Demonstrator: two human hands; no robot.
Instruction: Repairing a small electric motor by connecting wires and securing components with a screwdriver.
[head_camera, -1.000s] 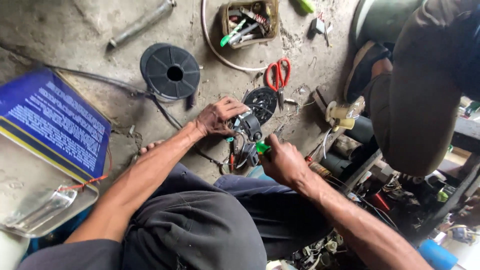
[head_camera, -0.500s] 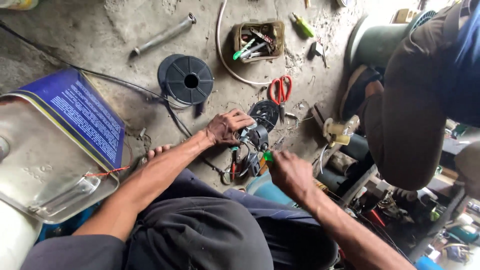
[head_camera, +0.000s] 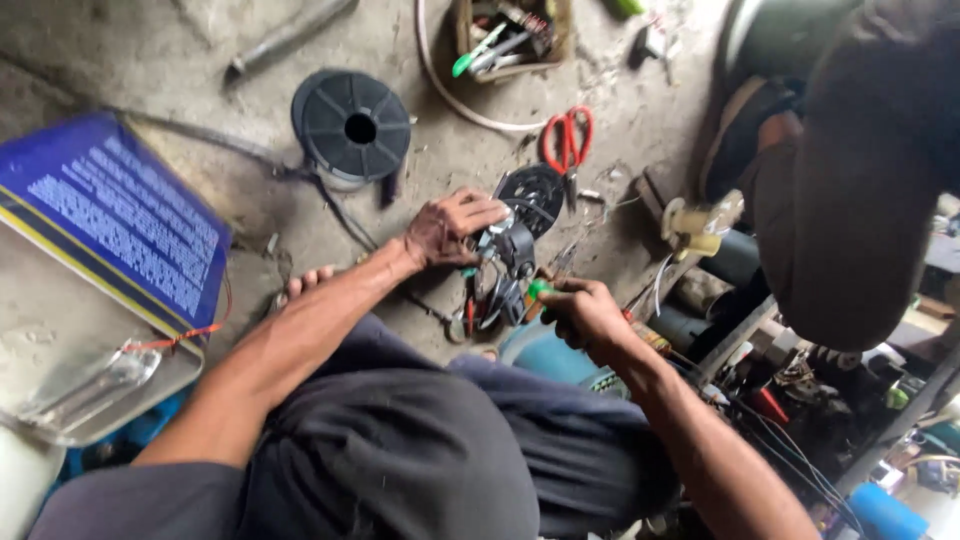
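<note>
Rough concrete floor (head_camera: 150, 60), dusty and cluttered, fills my head view. Left hand (head_camera: 445, 228) rests on top of a small dark motor assembly (head_camera: 505, 262), fingers curled over its upper left side and pressing it down. Right hand (head_camera: 585, 315) sits just right of and below that assembly, clenched around a green-handled screwdriver (head_camera: 538, 290); the tip points into the assembly, though I cannot tell exactly where it meets. So the assembly lies between the 2 hands, touching the left, above my knees.

Just beyond it lies a black round fan guard (head_camera: 535, 195), with red-handled scissors (head_camera: 568, 140) near its upper right. 1 black wire spool (head_camera: 352, 125) stands well left of the scissors. Farther up, a small box of tools (head_camera: 510, 35) sits at the frame edge. Far left, a blue printed panel (head_camera: 110, 220) lies on a metal tray (head_camera: 60, 340). Another person's dark trouser leg (head_camera: 860, 180) fills the right side.
</note>
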